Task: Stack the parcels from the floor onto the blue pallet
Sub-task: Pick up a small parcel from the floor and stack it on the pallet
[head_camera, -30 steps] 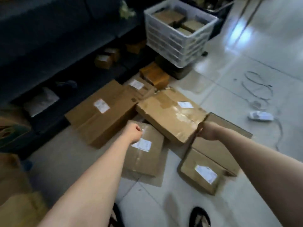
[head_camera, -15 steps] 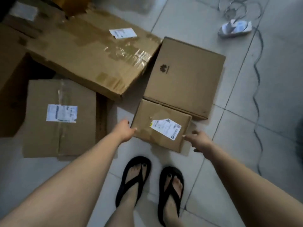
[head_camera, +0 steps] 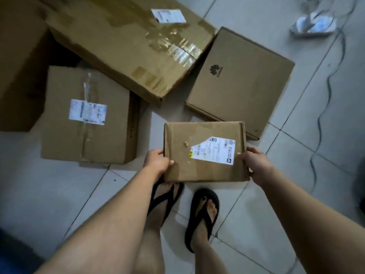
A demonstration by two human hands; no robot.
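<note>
Small parcel (head_camera: 205,151) held between both hands above the feet; four more cartons lie on the tiled floor (head_camera: 59,194).

Five cartons are in view, left to right: a dark carton (head_camera: 17,66) cut by the left edge; a medium labelled carton (head_camera: 87,115) lying flat; a long taped carton (head_camera: 126,40) tilted, its near corner over the floor; the small parcel; a flat printed carton (head_camera: 241,80) touching the long carton's right end. The left hand (head_camera: 157,162) forms a grip on the parcel's left edge, thumb on top; the right hand (head_camera: 254,165) clamps the right edge. The parcel's far edge sits just beside the flat carton. Two feet in black sandals (head_camera: 201,212) stand below it. Bare tile lies open at lower left and to the right, where one cable (head_camera: 324,91) and a white device (head_camera: 314,26) lie. The blue pallet is out of view.
</note>
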